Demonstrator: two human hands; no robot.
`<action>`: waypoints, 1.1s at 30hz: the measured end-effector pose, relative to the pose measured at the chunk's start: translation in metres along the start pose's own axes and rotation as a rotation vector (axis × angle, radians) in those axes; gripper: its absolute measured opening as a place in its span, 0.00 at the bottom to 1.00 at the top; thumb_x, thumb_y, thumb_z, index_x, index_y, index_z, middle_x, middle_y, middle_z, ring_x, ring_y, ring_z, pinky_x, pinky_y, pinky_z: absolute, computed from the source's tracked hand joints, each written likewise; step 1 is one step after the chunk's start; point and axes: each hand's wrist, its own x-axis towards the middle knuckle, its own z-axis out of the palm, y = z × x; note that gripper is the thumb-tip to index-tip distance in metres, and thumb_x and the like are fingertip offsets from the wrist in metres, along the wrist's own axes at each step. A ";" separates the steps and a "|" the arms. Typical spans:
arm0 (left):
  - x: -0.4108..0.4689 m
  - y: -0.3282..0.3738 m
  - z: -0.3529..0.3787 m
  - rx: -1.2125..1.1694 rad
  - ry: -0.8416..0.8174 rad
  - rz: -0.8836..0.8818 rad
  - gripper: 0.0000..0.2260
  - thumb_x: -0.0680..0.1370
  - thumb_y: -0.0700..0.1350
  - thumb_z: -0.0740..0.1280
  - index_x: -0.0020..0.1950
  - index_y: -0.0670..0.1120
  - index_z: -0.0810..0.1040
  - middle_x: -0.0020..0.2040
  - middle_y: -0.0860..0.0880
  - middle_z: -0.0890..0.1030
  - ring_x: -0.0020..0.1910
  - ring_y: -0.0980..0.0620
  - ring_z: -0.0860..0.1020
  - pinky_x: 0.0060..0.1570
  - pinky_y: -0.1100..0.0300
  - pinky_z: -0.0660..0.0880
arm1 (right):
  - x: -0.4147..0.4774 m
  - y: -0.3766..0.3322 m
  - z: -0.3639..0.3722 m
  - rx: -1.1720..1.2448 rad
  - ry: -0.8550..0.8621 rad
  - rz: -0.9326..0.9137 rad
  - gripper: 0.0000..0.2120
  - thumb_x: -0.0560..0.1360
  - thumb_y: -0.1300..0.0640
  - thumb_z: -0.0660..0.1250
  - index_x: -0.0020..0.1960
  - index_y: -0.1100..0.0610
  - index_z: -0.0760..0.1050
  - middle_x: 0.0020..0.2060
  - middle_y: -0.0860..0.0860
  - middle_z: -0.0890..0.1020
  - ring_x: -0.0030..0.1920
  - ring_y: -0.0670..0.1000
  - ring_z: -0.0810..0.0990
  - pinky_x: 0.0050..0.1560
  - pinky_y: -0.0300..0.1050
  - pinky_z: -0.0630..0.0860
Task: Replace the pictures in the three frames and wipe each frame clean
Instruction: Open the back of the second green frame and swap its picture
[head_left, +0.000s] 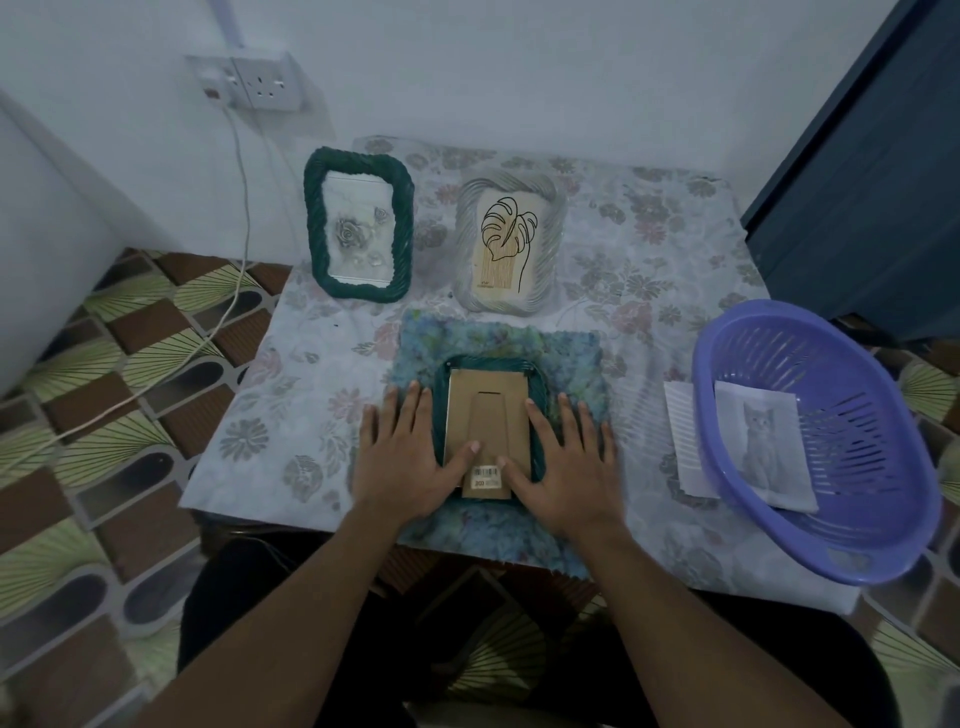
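Lying face-down on cloth (571, 358), green frame (539, 384) between flat open left hand (402, 457) and right hand (563, 465), thumbs touching cardboard back (488, 410).

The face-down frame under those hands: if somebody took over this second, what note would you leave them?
Left hand open, flat on the face-down green frame at its left edge; right hand open, flat on its right edge; thumbs on the cardboard backing.
That frame lies on a blue cloth. The rose frame and the leaf frame are behind it. A cat picture is in the purple basket, and a striped paper lies at its left rim.
Done: cannot tell.
Left: the backing is on; open it, swap the picture, wipe. The others are probably pending.
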 end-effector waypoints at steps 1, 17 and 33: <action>0.000 0.000 0.000 -0.005 0.003 -0.002 0.45 0.74 0.75 0.45 0.81 0.46 0.46 0.82 0.50 0.46 0.80 0.49 0.42 0.77 0.45 0.40 | 0.000 0.000 0.000 -0.003 0.002 0.002 0.42 0.70 0.23 0.41 0.80 0.39 0.41 0.81 0.51 0.44 0.80 0.53 0.40 0.78 0.58 0.38; 0.000 -0.001 -0.005 -0.034 -0.013 0.003 0.45 0.73 0.76 0.44 0.81 0.47 0.47 0.81 0.52 0.46 0.80 0.51 0.41 0.77 0.46 0.40 | 0.042 -0.015 -0.034 0.307 0.109 0.330 0.19 0.78 0.43 0.61 0.66 0.48 0.73 0.66 0.51 0.73 0.69 0.55 0.65 0.68 0.56 0.58; 0.002 -0.002 -0.002 -0.026 -0.008 0.006 0.45 0.74 0.76 0.44 0.81 0.48 0.47 0.81 0.52 0.46 0.80 0.51 0.41 0.77 0.46 0.40 | 0.081 -0.031 -0.030 0.376 0.132 0.394 0.10 0.81 0.45 0.60 0.58 0.46 0.75 0.62 0.50 0.76 0.68 0.57 0.66 0.68 0.59 0.56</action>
